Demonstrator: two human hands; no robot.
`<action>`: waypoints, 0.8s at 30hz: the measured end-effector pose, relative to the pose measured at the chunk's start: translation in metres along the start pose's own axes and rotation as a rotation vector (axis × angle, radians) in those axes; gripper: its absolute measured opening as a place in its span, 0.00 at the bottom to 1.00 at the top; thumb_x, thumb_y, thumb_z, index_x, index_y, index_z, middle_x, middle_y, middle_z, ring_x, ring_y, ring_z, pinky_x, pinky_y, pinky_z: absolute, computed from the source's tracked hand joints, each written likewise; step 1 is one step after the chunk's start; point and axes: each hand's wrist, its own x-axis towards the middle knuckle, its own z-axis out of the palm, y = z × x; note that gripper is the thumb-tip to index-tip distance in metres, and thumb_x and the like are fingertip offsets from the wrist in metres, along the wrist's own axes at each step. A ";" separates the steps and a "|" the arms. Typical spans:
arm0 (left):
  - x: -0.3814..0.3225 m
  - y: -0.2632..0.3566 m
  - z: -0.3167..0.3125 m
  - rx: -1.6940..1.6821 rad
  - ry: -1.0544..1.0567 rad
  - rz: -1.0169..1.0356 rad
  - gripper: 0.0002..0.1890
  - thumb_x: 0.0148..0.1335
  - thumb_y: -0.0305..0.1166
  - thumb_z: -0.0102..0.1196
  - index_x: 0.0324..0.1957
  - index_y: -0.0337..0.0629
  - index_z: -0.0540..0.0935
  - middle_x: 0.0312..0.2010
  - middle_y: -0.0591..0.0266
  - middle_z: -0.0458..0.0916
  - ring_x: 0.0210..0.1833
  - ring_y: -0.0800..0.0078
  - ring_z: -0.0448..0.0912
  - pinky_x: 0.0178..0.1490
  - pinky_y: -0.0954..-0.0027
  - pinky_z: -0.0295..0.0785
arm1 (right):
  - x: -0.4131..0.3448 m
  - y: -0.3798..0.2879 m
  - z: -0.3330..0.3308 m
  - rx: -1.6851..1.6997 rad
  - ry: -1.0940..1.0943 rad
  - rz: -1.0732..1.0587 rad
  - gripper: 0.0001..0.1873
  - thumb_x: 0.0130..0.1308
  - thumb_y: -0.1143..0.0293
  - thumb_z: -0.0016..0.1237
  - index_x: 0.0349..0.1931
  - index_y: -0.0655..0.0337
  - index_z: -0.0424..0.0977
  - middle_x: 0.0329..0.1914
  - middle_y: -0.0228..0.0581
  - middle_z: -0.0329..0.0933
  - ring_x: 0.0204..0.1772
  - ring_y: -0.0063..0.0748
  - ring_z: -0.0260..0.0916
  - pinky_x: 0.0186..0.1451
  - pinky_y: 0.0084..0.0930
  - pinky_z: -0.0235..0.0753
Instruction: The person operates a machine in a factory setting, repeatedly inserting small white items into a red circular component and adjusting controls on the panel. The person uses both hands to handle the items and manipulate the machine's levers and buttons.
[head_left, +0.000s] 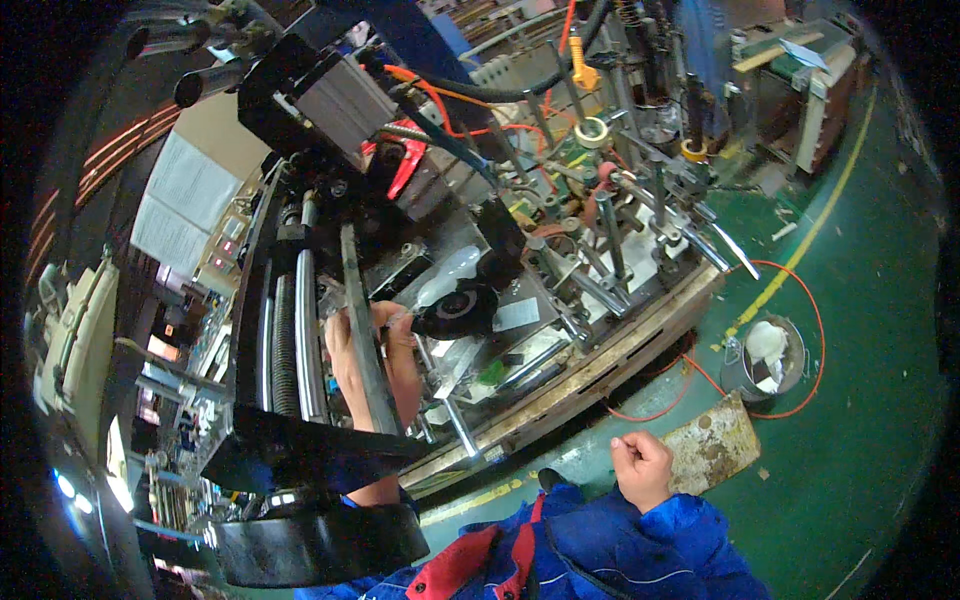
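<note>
My left hand (401, 367) reaches into the machine, and an upright grey metal bar (360, 322) crosses in front of it. Its fingers are bent close to a small scrap of clear film, and I cannot tell whether they grip it. Just right of the fingertips sits a black round part (454, 304) with a ring-shaped centre. Above that part lies a glossy whitish, translucent piece (448, 271). My right hand (643, 469) is curled into a loose fist over the floor, with nothing visible in it.
Beside my left forearm run a threaded screw (283, 345) and a smooth guide rod (306, 337). Clamp rods (600, 289) and a tape roll (591, 133) crowd the machine bed. A metal bucket (765, 356), a stained board (712, 442) and an orange hose (823, 337) occupy the green floor.
</note>
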 end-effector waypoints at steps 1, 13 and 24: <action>0.000 0.000 0.000 0.027 0.017 0.034 0.04 0.65 0.27 0.64 0.38 0.39 0.84 0.39 0.53 0.80 0.46 0.52 0.76 0.52 0.55 0.69 | 0.003 0.002 0.000 0.008 -0.011 0.011 0.09 0.63 0.73 0.64 0.29 0.63 0.77 0.22 0.39 0.75 0.23 0.33 0.73 0.29 0.31 0.71; -0.001 0.017 -0.016 0.243 -0.042 0.173 0.15 0.62 0.28 0.69 0.52 0.46 0.87 0.47 0.54 0.79 0.51 0.52 0.77 0.54 0.54 0.75 | 0.029 0.022 -0.008 0.003 -0.066 0.002 0.08 0.67 0.74 0.61 0.30 0.66 0.76 0.21 0.33 0.73 0.27 0.20 0.67 0.31 0.25 0.69; 0.006 0.012 -0.009 0.107 -0.004 0.205 0.09 0.62 0.26 0.67 0.43 0.44 0.85 0.41 0.54 0.82 0.47 0.50 0.77 0.51 0.53 0.73 | 0.032 0.022 -0.008 0.024 -0.059 0.043 0.09 0.65 0.72 0.63 0.30 0.65 0.78 0.20 0.40 0.74 0.22 0.31 0.71 0.28 0.31 0.70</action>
